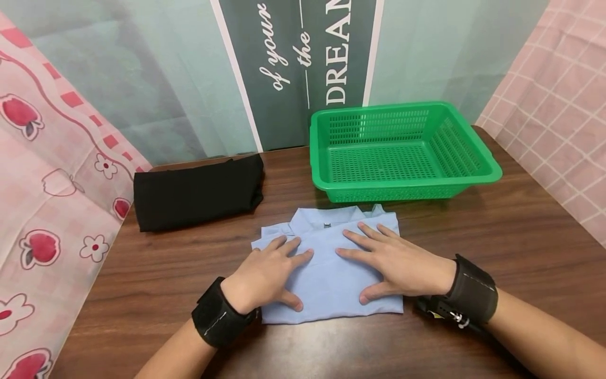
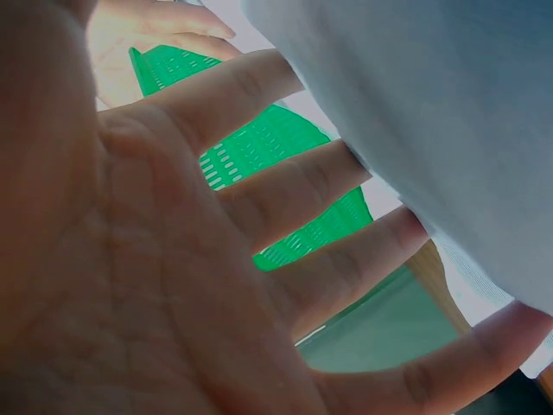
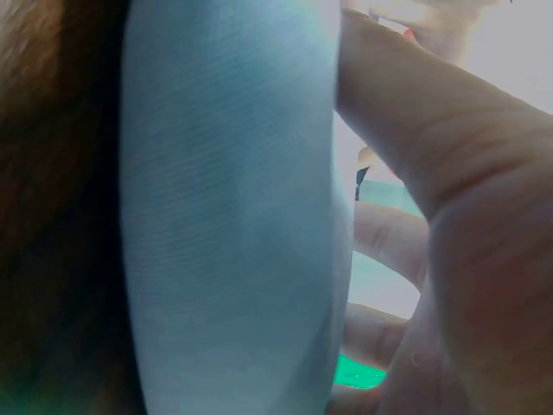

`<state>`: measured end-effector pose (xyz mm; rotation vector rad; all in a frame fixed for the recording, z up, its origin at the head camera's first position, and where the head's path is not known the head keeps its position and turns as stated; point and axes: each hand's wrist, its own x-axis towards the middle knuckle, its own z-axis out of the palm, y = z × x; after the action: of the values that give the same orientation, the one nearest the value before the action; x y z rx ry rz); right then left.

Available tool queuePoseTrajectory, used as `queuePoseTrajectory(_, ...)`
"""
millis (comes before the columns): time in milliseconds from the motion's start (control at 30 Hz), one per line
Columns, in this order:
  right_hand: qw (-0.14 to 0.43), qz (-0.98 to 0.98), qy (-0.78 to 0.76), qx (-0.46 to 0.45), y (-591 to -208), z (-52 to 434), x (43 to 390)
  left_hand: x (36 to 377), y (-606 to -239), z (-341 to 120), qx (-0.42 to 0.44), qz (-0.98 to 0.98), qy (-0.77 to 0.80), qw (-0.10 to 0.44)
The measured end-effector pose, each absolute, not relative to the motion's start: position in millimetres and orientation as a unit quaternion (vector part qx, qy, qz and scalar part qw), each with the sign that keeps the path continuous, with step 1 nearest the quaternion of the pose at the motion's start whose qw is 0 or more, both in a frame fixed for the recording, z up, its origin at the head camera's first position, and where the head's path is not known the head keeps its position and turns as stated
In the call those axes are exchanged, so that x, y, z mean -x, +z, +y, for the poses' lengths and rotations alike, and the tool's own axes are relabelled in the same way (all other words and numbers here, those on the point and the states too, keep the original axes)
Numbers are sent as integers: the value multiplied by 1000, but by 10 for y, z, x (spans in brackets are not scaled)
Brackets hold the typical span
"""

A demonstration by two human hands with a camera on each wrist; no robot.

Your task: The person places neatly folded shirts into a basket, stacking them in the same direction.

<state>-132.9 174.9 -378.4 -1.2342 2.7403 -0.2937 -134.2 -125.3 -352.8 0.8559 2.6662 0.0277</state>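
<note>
I'm pressing both hands — left hand (image 1: 267,271), right hand (image 1: 397,263), fingers flat, gripping nothing — onto the folded blue shirt (image 1: 326,279), collar pointing toward the green basket (image 1: 402,181); backdrop reading "DREA".

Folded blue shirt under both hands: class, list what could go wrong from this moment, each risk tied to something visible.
1. Both hands, left hand and right hand, press flat on the folded blue shirt without gripping; lifting it carelessly could let the folds fall open.
2. The green basket stands just behind the collar, so a low lift might snag its rim.
3. The black garment lies to the left; a sideways sweep could disturb it.
</note>
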Motion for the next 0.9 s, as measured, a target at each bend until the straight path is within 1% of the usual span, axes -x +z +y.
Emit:
queuePoseTrajectory(433, 63, 905, -102, 408, -3759, 1776, 1324, 1324, -3537, -1209, -305, 938, 2, 165)
queuePoseTrajectory(633, 69, 905, -103, 406, -3749, 1779, 1324, 1319, -3532, -1196, -300, 938, 8, 176)
queuePoseTrajectory(900, 59, 907, -90, 407, -3731, 1796, 1303, 1325, -3561, -1168, -305, 936, 6, 178)
